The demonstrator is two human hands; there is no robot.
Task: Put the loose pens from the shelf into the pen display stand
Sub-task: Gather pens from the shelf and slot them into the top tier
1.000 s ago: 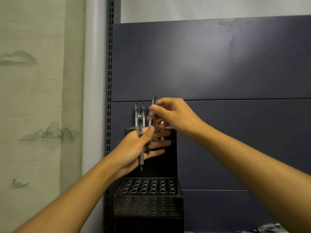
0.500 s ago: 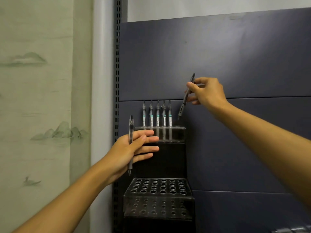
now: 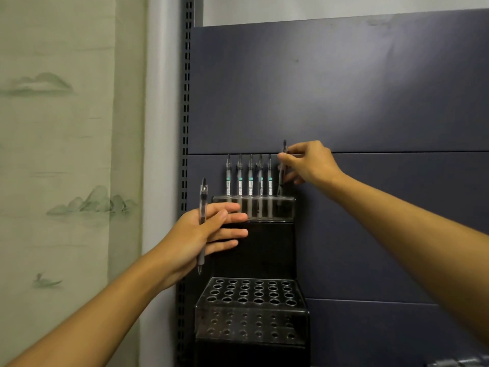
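Note:
A black tiered pen display stand [image 3: 264,250] hangs on the dark blue back panel. Its clear upper tier [image 3: 287,207] holds several upright pens [image 3: 250,178] in a row. My right hand [image 3: 308,162] pinches a dark pen [image 3: 282,168] upright, its tip at the rightmost hole of that tier. My left hand [image 3: 203,234] holds one clear pen [image 3: 202,207] upright under the thumb, left of the stand, fingers stretched toward it. The lower tier [image 3: 251,292] shows rows of open holes with no pens.
A slotted metal upright [image 3: 185,128] runs along the panel's left edge, beside a grey post and pale green painted wallpaper [image 3: 66,154]. Something metallic [image 3: 455,362] shows at the bottom right corner. The blue back panel [image 3: 370,88] is bare above the stand.
My right hand took a pen from my left, swung it up and right, then brought it down upright onto the upper tier's rightmost hole. My left hand keeps one pen.

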